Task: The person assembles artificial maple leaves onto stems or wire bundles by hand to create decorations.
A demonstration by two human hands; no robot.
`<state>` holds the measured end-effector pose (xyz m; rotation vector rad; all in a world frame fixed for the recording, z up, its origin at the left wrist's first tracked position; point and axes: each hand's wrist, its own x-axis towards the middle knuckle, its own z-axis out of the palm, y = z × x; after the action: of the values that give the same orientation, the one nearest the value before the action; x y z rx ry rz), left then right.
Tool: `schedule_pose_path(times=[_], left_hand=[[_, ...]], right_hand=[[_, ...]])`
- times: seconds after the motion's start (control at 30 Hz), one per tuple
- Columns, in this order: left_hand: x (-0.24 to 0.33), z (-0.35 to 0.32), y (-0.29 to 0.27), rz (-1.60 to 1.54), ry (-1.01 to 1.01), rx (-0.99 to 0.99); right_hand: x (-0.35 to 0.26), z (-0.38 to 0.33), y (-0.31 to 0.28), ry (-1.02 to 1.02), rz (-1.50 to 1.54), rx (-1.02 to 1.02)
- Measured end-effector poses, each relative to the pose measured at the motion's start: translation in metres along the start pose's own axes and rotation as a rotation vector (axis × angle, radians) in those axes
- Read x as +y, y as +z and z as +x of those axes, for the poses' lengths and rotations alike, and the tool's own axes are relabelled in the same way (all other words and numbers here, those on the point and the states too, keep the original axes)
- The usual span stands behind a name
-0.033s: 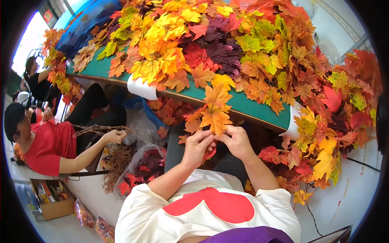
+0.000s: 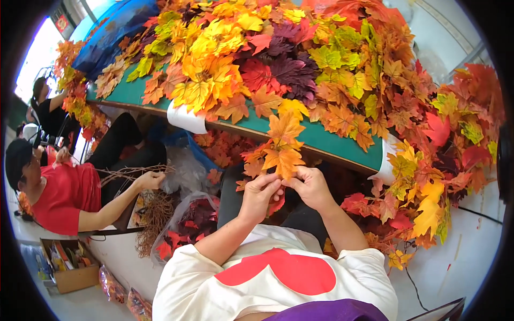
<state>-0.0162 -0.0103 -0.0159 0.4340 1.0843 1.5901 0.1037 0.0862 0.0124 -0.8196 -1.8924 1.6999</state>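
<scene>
Both my hands are in front of my lap, just below the near edge of the green-topped table [image 2: 326, 140]. My left hand [image 2: 261, 197] pinches the lower end of an orange artificial maple leaf spray [image 2: 284, 140], whose leaves stand upward above my fingers. Close beside it, my right hand [image 2: 310, 187] is closed at the base of the same spray, thumb and forefinger pressed together. The stem between my fingertips is too small to make out. A red leaf [image 2: 276, 204] shows under my left fingers.
Heaped artificial leaves [image 2: 214, 64] in yellow, orange, red and purple cover the table. A clear plastic bag [image 2: 184, 214] of red leaves sits left of my legs. Further left, a person in red [image 2: 67, 190] holds brown twigs [image 2: 126, 174]. A cardboard box [image 2: 75, 275] stands on the floor.
</scene>
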Motion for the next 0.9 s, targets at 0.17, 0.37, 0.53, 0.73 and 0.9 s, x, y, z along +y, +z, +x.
schedule_pose_path(times=[0.17, 0.37, 0.53, 0.73, 0.9], left_hand=[[0.008, -0.02, 0.006, 0.019, 0.02, -0.009], [0.01, -0.034, 0.0, 0.162, 0.144, -0.061], [0.022, -0.032, -0.004, -0.058, 0.065, -0.053], [0.02, -0.024, -0.004, -0.13, 0.023, -0.101], [0.018, -0.02, 0.001, -0.176, -0.016, -0.104]], right_hand=[[-0.024, 0.005, -0.003, -0.185, -0.389, 0.094], [-0.042, 0.017, -0.007, -0.536, -0.537, 0.053], [-0.031, 0.024, -0.051, -0.537, -0.627, 0.581], [-0.008, 0.011, -0.13, -0.389, -0.657, 1.043], [-0.014, 0.036, -0.192, -0.311, -0.759, 1.237]])
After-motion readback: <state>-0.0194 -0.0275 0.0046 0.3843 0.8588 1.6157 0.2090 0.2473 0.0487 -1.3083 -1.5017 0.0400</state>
